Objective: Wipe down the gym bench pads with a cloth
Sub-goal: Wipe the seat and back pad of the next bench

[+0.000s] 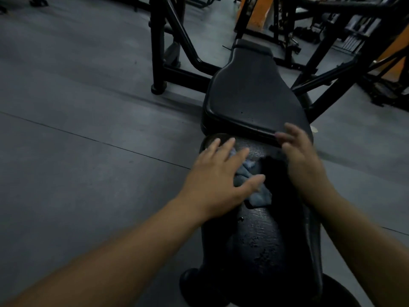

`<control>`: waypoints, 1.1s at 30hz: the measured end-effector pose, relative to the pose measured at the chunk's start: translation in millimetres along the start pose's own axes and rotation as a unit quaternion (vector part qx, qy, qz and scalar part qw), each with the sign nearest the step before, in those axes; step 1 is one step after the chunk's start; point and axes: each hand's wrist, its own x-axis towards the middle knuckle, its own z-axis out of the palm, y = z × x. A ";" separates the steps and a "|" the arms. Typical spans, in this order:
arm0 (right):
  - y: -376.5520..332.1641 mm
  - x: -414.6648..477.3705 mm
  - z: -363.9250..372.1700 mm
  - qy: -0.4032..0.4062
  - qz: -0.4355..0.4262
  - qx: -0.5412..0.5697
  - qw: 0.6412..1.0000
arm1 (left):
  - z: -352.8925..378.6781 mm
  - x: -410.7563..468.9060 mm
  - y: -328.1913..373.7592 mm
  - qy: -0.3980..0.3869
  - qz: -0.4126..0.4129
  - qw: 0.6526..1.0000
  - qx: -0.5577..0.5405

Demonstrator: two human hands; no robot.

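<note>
One view, from the head: saw the left hand (pixel 218 176) spread flat, fingers straight, pressing the blue cloth (pixel 260 197) onto the near pad (pixel 265 235). Saw the right hand (pixel 303 156) loose and uncurled, holding nothing, just right of the cloth by the edge of the far pad (pixel 254 94). Judged it best to press evenly through the palm, sweep overlapping passes back toward the wrists, then reach beyond the fingertips to the far pad.

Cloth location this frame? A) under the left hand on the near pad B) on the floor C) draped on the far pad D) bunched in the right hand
A: the cloth lies under the flat left hand on the near pad; the right hand holds nothing.
</note>
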 end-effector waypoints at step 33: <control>39.4 -38.4 -5.7 -0.010 -0.097 -0.219 0.971 | 22.6 -18.0 54.8 -0.001 -0.172 0.983 0.061</control>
